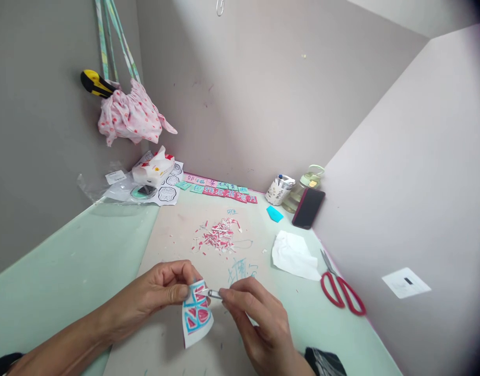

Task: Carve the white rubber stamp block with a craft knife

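My left hand (pixel 167 286) pinches the upper left edge of a white piece of paper (pixel 198 313) between thumb and fingers. Thick blue strokes with red patches form a character on its face. In my right hand (pixel 259 318) is a slim craft knife (pixel 214 294), gripped like a pen. Its tip touches the paper near the top of the drawn character. Both hands are above a beige board (pixel 173 334). Beyond them on the board lies a pile of small red and white paper scraps (pixel 222 235).
Character tiles (pixel 232 194) line the back. A tissue pack (pixel 153 169) and printed sheets sit at left. A can (pixel 279 190), a bottle (pixel 302 190), a phone (pixel 309 208), a white tissue (pixel 294 256) and red-handled scissors (pixel 343 292) stand or lie along the right. A pink cloth bag (pixel 130 115) hangs at upper left.
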Demonstrator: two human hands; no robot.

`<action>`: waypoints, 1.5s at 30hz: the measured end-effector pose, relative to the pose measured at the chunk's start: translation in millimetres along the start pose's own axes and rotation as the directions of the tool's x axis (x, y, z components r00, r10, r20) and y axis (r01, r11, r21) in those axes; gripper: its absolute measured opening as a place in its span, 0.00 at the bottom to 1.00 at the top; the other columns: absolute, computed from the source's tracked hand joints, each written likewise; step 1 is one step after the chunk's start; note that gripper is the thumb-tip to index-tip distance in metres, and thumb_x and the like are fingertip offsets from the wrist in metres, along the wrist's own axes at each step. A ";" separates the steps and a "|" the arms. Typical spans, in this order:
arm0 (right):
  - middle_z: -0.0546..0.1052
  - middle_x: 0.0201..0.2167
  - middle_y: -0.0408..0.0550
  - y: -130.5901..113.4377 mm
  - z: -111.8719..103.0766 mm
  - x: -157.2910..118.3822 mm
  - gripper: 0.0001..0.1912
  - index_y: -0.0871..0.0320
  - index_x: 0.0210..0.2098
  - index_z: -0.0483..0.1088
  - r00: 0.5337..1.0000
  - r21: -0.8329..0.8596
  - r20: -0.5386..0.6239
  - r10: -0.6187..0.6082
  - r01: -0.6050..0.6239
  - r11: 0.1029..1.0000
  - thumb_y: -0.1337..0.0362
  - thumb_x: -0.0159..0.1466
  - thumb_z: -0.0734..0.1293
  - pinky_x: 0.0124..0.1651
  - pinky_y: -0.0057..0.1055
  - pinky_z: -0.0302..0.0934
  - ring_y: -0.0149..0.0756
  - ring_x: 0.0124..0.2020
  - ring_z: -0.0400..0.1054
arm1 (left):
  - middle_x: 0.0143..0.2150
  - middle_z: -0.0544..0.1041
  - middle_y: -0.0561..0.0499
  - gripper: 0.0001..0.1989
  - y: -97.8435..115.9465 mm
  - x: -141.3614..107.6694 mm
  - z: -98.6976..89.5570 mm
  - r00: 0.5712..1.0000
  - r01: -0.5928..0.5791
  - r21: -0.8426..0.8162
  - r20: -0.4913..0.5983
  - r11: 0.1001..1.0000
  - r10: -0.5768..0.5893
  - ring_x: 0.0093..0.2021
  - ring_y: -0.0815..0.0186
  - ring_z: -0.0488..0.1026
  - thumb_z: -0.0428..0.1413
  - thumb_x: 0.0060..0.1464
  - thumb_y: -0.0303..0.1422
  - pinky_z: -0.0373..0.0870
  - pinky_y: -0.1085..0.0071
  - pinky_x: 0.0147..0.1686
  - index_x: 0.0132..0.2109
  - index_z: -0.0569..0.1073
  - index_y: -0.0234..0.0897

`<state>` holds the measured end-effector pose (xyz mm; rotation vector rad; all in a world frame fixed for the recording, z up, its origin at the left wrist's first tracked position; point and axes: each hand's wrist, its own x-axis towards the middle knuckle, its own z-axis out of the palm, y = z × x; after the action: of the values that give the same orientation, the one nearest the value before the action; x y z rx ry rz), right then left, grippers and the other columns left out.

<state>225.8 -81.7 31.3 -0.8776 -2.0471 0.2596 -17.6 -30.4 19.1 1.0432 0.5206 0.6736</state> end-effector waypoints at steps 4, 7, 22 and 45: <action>0.75 0.36 0.49 0.0 1.4 0.1 0.18 0.56 0.53 0.73 1.000 0.015 -0.012 -0.005 0.005 1.000 0.80 0.69 0.64 0.33 0.27 0.66 0.34 0.33 0.71 | 0.37 0.77 0.52 0.16 -0.4 -0.2 -0.4 1.000 0.006 0.009 -0.003 1.000 -0.006 0.38 0.66 0.70 0.67 0.57 0.46 0.64 0.71 0.41 0.39 0.77 0.37; 0.75 0.36 0.49 -0.1 1.8 -0.1 0.18 0.56 0.53 0.73 1.000 0.015 -0.019 -0.006 0.007 1.000 0.80 0.69 0.64 0.33 0.28 0.66 0.34 0.33 0.71 | 0.37 0.77 0.52 0.17 -0.8 0.4 0.7 1.000 0.015 -0.014 -0.006 1.000 -0.015 0.38 0.66 0.70 0.68 0.56 0.46 0.64 0.71 0.41 0.38 0.77 0.37; 0.75 0.37 0.49 0.0 -3.4 0.9 0.20 0.55 0.55 0.72 0.999 0.084 0.033 -0.002 -0.001 0.996 0.80 0.69 0.64 0.34 0.28 0.66 0.35 0.34 0.71 | 0.36 0.76 0.53 0.16 -0.6 -1.9 -6.7 0.997 0.021 -0.012 0.081 1.000 -0.020 0.36 0.67 0.68 0.68 0.57 0.46 0.62 0.73 0.38 0.38 0.77 0.37; 0.77 0.35 0.48 -4.9 -1.4 5.1 0.19 0.54 0.52 0.75 0.996 0.164 -0.068 0.054 -0.042 0.986 0.79 0.67 0.66 0.31 0.27 0.67 0.33 0.32 0.72 | 0.38 0.78 0.52 0.14 -2.3 -0.1 8.7 0.992 -0.087 -0.005 -0.096 0.996 0.086 0.41 0.63 0.72 0.68 0.56 0.45 0.65 0.70 0.44 0.36 0.78 0.39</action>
<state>222.6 -82.0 37.8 -0.8248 -1.9099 0.4094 -11.2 -36.5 20.7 1.0329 0.5573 0.8047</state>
